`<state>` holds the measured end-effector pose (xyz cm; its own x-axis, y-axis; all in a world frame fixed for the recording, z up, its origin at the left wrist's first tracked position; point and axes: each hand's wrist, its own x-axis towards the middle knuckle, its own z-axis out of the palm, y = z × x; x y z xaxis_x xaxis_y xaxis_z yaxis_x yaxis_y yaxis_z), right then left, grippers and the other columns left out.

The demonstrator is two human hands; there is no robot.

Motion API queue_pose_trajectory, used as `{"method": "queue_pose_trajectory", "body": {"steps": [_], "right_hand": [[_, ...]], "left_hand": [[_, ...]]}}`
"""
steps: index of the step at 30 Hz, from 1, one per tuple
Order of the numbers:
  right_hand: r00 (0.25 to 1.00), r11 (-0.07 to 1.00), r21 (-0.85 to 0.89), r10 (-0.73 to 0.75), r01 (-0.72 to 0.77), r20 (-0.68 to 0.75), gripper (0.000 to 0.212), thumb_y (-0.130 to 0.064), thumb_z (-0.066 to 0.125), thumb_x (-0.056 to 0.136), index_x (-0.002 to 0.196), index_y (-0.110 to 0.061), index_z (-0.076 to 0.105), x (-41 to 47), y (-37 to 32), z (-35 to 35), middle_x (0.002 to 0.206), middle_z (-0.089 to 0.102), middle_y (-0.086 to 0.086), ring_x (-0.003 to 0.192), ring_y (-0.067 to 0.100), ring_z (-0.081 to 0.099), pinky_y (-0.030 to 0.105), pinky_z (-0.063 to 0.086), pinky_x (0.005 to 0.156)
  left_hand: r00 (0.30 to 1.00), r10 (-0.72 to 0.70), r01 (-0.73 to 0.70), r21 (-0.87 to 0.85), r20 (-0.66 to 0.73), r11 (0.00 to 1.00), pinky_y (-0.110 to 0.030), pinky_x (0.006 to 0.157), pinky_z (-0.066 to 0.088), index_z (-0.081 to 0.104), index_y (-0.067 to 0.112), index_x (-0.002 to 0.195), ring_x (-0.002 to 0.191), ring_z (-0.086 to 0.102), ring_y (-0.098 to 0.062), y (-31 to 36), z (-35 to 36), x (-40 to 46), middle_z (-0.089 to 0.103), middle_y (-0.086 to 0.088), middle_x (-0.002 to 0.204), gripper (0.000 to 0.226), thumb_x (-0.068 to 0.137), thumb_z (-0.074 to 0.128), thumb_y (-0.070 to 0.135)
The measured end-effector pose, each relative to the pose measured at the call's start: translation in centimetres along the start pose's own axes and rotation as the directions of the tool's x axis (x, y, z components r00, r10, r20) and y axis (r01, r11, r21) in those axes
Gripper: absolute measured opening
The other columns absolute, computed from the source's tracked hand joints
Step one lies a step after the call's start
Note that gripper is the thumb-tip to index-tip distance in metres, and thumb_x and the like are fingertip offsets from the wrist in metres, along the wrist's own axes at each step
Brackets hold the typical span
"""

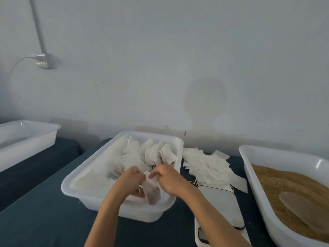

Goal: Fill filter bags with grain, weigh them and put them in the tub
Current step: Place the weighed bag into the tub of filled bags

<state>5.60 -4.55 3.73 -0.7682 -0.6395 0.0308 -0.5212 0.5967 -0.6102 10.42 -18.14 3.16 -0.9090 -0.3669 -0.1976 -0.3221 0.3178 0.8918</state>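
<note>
Both hands over the middle tub's near edge: left hand and right hand each pinch the top of one filter bag. Scale just right of tub; grain tub at tabletop's right edge.

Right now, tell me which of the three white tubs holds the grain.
The tub on the far right, beside the scale: it holds brown grain. The middle tub holds filter bags; the left tub shows nothing inside.

No words, labels, brands or numbers can be read anywhere; the scale display is too blurred to read.
</note>
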Motion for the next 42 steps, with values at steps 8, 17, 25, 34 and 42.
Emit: {"method": "queue_pose_trajectory", "body": {"steps": [8, 17, 25, 34, 42], "right_hand": [[0.946, 0.733, -0.675, 0.155, 0.083, 0.284, 0.025, -0.010, 0.048, 0.091, 0.066, -0.007, 0.046, 0.7, -1.2, 2.0, 0.069, 0.046, 0.005, 0.066, 0.021, 0.046, 0.033, 0.035, 0.070], [0.821, 0.840, -0.537, 0.247, 0.083, 0.514, 0.035, -0.013, 0.044, 0.095, 0.127, -0.006, 0.055, 1.9, -2.0, 2.1, 0.117, 0.055, 0.013, 0.091, 0.025, 0.048, 0.035, 0.037, 0.081], [0.807, 0.843, -0.526, 0.232, 0.112, 0.544, 0.042, -0.015, 0.037, 0.098, 0.139, -0.012, 0.043, 1.4, -2.2, 2.0, 0.140, 0.044, 0.015, 0.123, 0.032, 0.044, 0.037, 0.033, 0.097], [0.893, 0.920, -0.345, -0.010, 0.184, 0.451, 0.032, -0.008, 0.046, 0.090, 0.112, -0.010, 0.068, 1.3, -1.5, 1.4, 0.120, 0.061, 0.011, 0.094, 0.025, 0.055, 0.036, 0.044, 0.082], [0.955, 0.988, 0.146, 0.004, 0.041, -0.296, 0.043, 0.013, 0.035, 0.071, 0.063, -0.015, 0.067, 1.3, 6.9, -6.3, 0.068, 0.066, -0.008, 0.067, 0.002, 0.059, 0.025, 0.048, 0.078]], "left_hand": [[0.980, -0.091, 0.005, 0.442, 0.174, 0.897, -0.018, 0.046, 0.032, 0.040, 0.012, 0.067, 0.041, 0.041, -0.011, -0.8, -0.5, 0.9, 0.044, 0.001, 0.055, 0.016, 0.081, 0.046, 0.005], [0.965, -0.086, -0.094, 0.632, 0.248, 0.769, -0.019, 0.056, 0.032, 0.039, 0.018, 0.071, 0.062, 0.042, -0.006, -1.5, -1.8, 1.0, 0.047, 0.005, 0.073, 0.019, 0.088, 0.047, 0.017], [0.988, -0.010, -0.108, 0.724, 0.157, 0.681, -0.020, 0.051, 0.024, 0.046, 0.009, 0.070, 0.055, 0.047, -0.012, -2.8, -1.3, 1.6, 0.032, 0.005, 0.055, 0.033, 0.080, 0.064, 0.035], [0.999, 0.003, -0.041, 0.832, 0.048, 0.553, -0.024, 0.082, 0.043, 0.051, 0.012, 0.117, 0.110, 0.056, -0.018, -2.9, -0.6, 2.9, 0.059, -0.004, 0.118, 0.044, 0.082, 0.064, 0.033], [0.955, 0.283, -0.131, 0.725, -0.091, 0.676, -0.024, 0.066, 0.037, 0.040, 0.017, 0.094, 0.089, 0.054, -0.018, -1.1, 0.5, 3.4, 0.053, 0.003, 0.093, 0.028, 0.083, 0.062, 0.031]]}}
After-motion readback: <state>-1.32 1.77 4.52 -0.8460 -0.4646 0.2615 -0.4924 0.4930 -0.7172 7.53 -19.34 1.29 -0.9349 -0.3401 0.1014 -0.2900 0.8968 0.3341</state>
